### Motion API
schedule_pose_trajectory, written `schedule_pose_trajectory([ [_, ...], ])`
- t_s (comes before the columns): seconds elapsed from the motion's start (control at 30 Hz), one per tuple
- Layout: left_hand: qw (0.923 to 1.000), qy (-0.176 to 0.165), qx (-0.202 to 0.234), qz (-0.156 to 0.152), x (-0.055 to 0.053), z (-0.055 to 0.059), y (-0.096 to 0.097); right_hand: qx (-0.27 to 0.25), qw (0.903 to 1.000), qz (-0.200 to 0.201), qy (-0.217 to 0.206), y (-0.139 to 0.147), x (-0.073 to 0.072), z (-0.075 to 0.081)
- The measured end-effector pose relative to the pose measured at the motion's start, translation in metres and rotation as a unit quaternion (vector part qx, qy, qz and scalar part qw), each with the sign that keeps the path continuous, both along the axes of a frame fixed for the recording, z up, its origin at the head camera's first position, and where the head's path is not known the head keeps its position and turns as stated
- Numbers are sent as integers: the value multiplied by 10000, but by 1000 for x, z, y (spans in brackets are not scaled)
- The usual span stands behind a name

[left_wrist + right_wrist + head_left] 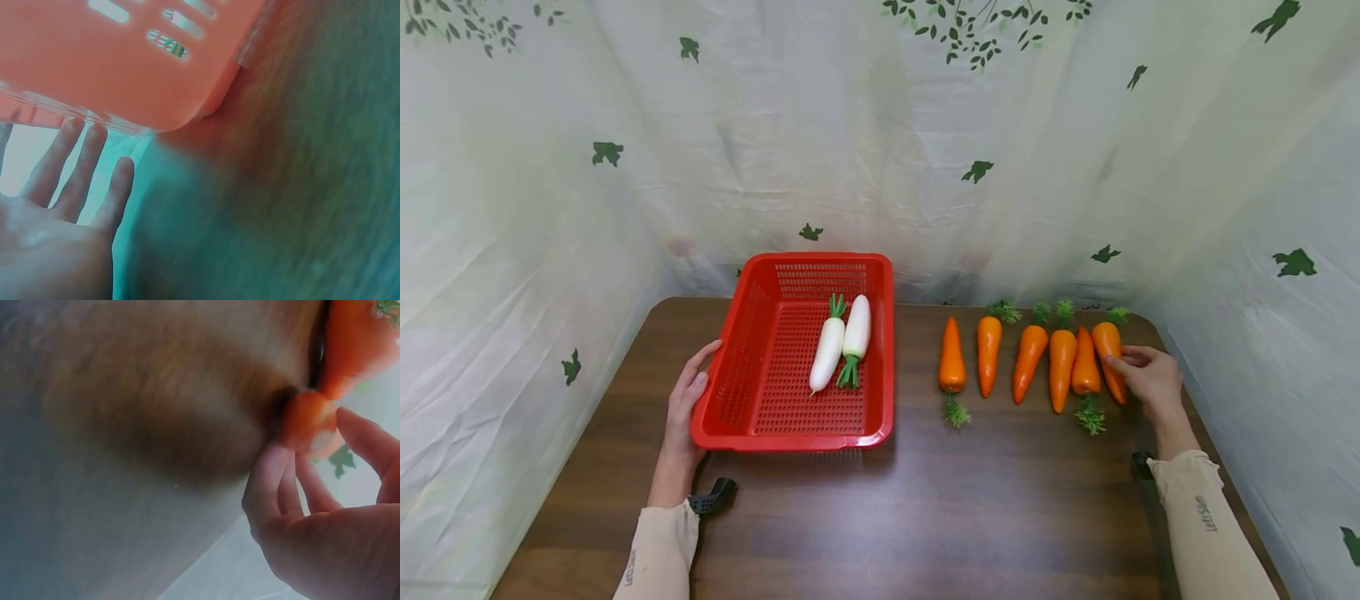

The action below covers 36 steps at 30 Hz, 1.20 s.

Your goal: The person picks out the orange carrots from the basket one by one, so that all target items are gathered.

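Note:
A red plastic basket (775, 442) sits on the left half of the table. My left hand (687, 400) touches its left rim with fairly straight fingers; the left wrist view shows the fingertips (95, 134) against the rim. Two white radishes (827, 354) with green tops lie inside, side by side and facing opposite ways. At the right, my right hand (1150, 379) pinches the rightmost orange carrot (1107, 340) between thumb and fingers. In the right wrist view that carrot (306, 422) points its rounded tip at the camera, with another carrot (356, 347) beside it.
Several more carrots form a row left of the right hand, among them the leftmost carrot (952, 358), whose leaves point towards me. The brown wooden table (940, 517) is bordered by a pale curtain (850, 125) with a leaf print at the back and sides.

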State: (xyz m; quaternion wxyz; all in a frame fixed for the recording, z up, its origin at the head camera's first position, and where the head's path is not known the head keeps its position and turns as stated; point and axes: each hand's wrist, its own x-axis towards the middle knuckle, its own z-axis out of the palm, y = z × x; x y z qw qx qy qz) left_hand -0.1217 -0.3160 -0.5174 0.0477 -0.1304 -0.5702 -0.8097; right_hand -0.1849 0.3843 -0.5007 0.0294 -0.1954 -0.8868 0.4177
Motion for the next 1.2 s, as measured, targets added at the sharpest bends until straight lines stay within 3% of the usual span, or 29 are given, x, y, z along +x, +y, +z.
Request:
schedule_pose_trajectory([
  [0.33,9997,111,189,-110,2,-1,-5,39,9998,-144,132,-3,-2,2],
  [0.53,9995,103,220,-185,-1,-1,-4,-17,9986,-484,191,-5,6,8],
  [0.77,9995,130,207,-223,-1,-1,-2,254,9955,-697,596,-18,20,18],
  [1.03,9993,201,201,-233,0,-1,-2,-183,9964,34,830,-43,39,28],
  [1.2,9992,208,214,-249,-1,0,-2,-50,9910,670,1162,-57,48,24],
])
